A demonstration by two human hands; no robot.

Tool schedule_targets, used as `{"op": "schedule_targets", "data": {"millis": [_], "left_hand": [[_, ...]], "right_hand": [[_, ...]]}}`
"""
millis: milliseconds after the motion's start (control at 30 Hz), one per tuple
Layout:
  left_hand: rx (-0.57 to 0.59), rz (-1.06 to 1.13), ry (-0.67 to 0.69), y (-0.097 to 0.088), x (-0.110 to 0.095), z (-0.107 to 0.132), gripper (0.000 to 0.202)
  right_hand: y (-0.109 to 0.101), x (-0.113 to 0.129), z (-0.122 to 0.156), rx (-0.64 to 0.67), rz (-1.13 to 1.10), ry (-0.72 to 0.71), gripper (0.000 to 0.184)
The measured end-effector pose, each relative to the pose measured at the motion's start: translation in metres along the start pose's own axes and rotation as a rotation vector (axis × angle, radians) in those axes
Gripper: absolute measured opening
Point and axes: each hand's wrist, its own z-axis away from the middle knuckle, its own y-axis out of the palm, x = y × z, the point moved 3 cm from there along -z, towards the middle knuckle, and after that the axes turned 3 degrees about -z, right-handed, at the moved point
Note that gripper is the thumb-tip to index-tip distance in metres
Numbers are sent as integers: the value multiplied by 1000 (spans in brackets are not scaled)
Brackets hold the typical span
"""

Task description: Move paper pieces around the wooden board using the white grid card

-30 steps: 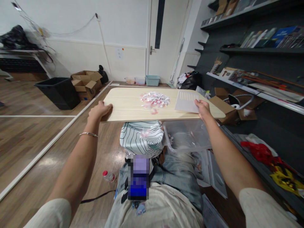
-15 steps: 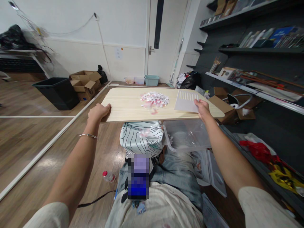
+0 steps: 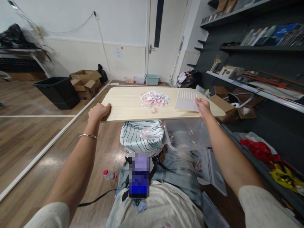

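Observation:
A light wooden tabletop [image 3: 125, 107] stretches across in front of me. On its middle lies a heap of small white and pink pieces [image 3: 156, 98], too small to name. My left hand [image 3: 99, 111] grips the tabletop's left edge, fingers wrapped round it. At the right side, my right hand [image 3: 203, 107] pinches a flat white plastic scraper with a row of slots [image 3: 185, 103], held over the board. Below the right part of the tabletop sits a clear plastic bin [image 3: 187, 136] with a few small white bits inside.
A patterned bag [image 3: 142, 137] is below the table's front edge. On the floor at left stand a black trash bin [image 3: 57, 93], cardboard boxes [image 3: 85, 85] and a red-capped jar [image 3: 109, 175]. Dark shelves [image 3: 249, 49] line the right side, with an open carton [image 3: 222, 101] near them.
Hardly anything differs. The view shifts very slightly, while both hands, the scraper and the heap keep their places on the tabletop.

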Motion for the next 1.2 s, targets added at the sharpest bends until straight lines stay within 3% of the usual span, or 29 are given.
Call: {"op": "schedule_targets", "data": {"millis": [1200], "left_hand": [[6,32,-24,-1,0,2,88]], "right_hand": [[3,6,4,-20,12,17,66]]}}
